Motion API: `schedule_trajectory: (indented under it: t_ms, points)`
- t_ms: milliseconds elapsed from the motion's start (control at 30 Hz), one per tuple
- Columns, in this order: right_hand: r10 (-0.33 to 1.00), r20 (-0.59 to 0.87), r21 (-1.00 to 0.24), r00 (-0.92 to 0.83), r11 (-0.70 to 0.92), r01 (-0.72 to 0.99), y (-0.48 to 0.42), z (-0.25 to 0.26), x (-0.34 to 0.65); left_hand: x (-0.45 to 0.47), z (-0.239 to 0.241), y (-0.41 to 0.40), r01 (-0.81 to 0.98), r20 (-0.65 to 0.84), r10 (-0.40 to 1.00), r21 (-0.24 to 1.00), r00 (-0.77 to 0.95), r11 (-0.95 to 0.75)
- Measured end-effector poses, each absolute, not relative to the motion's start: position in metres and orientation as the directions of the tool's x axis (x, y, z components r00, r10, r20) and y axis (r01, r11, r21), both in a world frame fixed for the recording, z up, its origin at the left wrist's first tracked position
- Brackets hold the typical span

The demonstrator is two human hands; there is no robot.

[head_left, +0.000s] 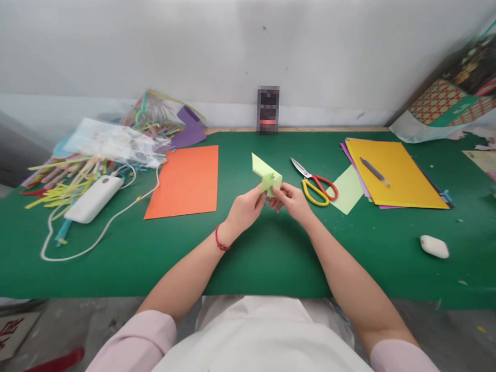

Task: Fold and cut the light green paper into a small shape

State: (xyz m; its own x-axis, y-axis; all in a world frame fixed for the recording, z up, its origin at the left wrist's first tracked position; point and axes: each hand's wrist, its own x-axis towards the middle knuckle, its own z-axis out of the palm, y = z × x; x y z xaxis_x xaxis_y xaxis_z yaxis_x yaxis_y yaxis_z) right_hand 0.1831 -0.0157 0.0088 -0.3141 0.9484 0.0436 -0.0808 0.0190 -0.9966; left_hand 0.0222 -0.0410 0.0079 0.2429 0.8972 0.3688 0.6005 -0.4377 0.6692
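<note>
A folded piece of light green paper (268, 173) is held up above the green table, with one pointed end sticking out to the upper left. My left hand (249, 205) pinches its lower left side between thumb and fingers. On the lower right side, my right hand (291, 201) grips the same paper, fingers curled beneath it. The fingertips partly hide the folds at the bottom. Scissors (313, 183) with one red and one yellow handle lie just right of my right hand, blades spread slightly. Their handles rest by a flat light green sheet (347, 190).
An orange sheet (187, 181) lies to the left, beside a white power bank (95, 198) with its cable and heaped paper strips (61, 187). Rightward are stacked coloured sheets (406, 180) under a grey pen (374, 172), and a white case (434, 247). A phone (268, 111) leans against the wall.
</note>
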Motion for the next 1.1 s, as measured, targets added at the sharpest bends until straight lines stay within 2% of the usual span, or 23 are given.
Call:
schedule_trajectory:
  t_ms: [133,300,467,600,767,967,1100]
  points:
    - [0.937,0.024,-0.995,-0.348,-0.013,-0.103,-0.016,0.011,0.183,0.023,0.008,-0.041,0.634,0.362,0.913,0.665,0.190,-0.396]
    - [0.941,0.040,-0.999,-0.335,0.025,-0.047,-0.015,0.009,0.185,0.020,0.009,-0.040,0.674,0.373,0.897,0.601,0.239,-0.429]
    - [0.952,0.018,-1.000,-0.305,0.009,-0.028,-0.015,0.005,0.184,0.009,0.011,-0.037,0.706,0.417,0.791,0.378,0.447,-0.599]
    - [0.964,0.021,-1.000,-0.267,0.021,-0.002,-0.014,0.004,0.185,0.004,0.014,-0.035,0.752,0.373,0.767,0.223,0.523,-0.621]
    - [0.965,0.014,-1.000,-0.262,0.017,0.011,-0.008,-0.001,0.190,0.016,0.013,-0.039,0.825,0.295,0.812,0.114,0.504,-0.553]
    - [0.973,0.073,-0.966,-0.221,0.123,0.225,-0.005,-0.011,0.193,0.044,0.012,-0.058,0.924,0.156,0.911,-0.053,0.383,-0.379]
    - [0.968,0.102,-0.950,-0.228,0.163,0.267,-0.005,-0.012,0.194,0.056,0.011,-0.067,0.936,0.135,0.927,-0.087,0.349,-0.340]
